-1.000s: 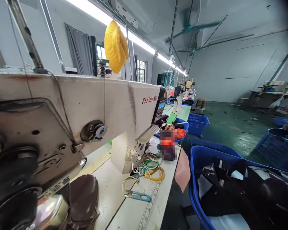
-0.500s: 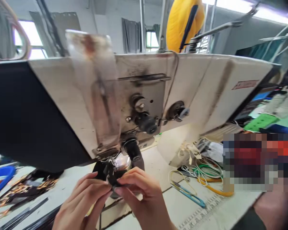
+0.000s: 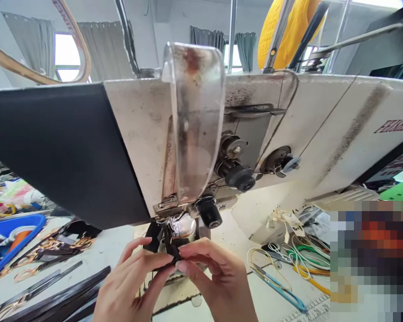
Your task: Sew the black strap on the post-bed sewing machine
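Observation:
Both hands meet under the head of a white sewing machine (image 3: 134,120), close in front of its needle area. Between their fingertips is a small dark strap (image 3: 175,254), mostly covered by the fingers. My left hand (image 3: 130,277) pinches it from the left with thumb and forefinger, other fingers loosely bent. From the right, my right hand (image 3: 218,273) pinches the same strap between thumb and fingertips. Just behind them shows a shiny metal part (image 3: 183,226). A clear plastic guard (image 3: 199,120) hangs over the machine's front.
On the left lie a blue tray (image 3: 36,223) with spools, dark straps with gold rings (image 3: 67,243) and long black strips (image 3: 70,295). To the right are blue thread snips (image 3: 282,288), tangled cords (image 3: 302,255) and a ruler scale (image 3: 317,311) along the table.
The view has swung left, so the machine sits further right and more of the left side shows. Both hands keep pinching the strap, with small finger shifts.

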{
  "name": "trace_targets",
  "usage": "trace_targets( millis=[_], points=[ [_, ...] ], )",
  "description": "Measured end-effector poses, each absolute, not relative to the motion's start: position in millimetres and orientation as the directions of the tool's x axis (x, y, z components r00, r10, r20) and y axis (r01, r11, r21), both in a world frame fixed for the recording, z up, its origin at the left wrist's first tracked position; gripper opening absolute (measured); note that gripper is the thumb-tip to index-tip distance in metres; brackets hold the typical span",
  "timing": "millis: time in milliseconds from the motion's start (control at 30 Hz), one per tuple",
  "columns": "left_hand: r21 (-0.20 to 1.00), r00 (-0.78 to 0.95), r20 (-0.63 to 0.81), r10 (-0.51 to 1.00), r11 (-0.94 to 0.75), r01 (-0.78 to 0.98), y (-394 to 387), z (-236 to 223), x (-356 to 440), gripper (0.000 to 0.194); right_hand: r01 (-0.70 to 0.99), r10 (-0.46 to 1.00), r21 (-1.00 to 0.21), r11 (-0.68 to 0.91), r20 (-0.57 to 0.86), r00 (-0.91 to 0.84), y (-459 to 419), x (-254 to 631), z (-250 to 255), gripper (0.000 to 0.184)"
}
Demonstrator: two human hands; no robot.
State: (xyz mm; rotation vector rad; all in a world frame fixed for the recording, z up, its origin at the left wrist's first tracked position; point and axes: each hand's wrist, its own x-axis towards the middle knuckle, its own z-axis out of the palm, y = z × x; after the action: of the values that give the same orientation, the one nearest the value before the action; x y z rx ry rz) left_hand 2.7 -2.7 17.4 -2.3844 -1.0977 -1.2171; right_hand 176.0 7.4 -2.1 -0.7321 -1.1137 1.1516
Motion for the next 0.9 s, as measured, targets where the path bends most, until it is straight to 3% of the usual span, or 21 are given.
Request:
trace_targets(
  millis=[433,567,667,800,900],
  points=[
    [0.167,0.407,0.761,0.505,-0.758,0.630,-1.9,18.7,2.0,0.014,-0.329,0.947,-0.892,0.309,0.322,0.015,7.8,178.7,-4.9,0.012],
    [0.176,0.411,0.762,0.501,-0.770,0.614,-2.2,17.7,2.9,0.022,-0.206,0.860,-0.845,0.493,0.509,-0.030,8.2,182.5,-9.5,0.018],
    [0.196,0.405,0.762,0.505,-0.777,0.599,-4.0,17.6,3.9,0.028,-0.056,0.774,-0.773,0.632,0.633,-0.006,7.5,184.6,-11.6,0.010],
    [0.180,0.389,0.790,0.474,-0.785,0.592,-7.6,18.1,7.8,0.029,0.184,0.680,-0.670,0.719,0.733,0.010,6.9,184.3,-9.8,0.026],
    [0.151,0.361,0.822,0.441,-0.779,0.609,-10.0,16.8,10.9,0.025,0.293,0.612,-0.580,0.760,0.791,-0.023,6.2,183.8,-8.9,0.028]
  ],
)
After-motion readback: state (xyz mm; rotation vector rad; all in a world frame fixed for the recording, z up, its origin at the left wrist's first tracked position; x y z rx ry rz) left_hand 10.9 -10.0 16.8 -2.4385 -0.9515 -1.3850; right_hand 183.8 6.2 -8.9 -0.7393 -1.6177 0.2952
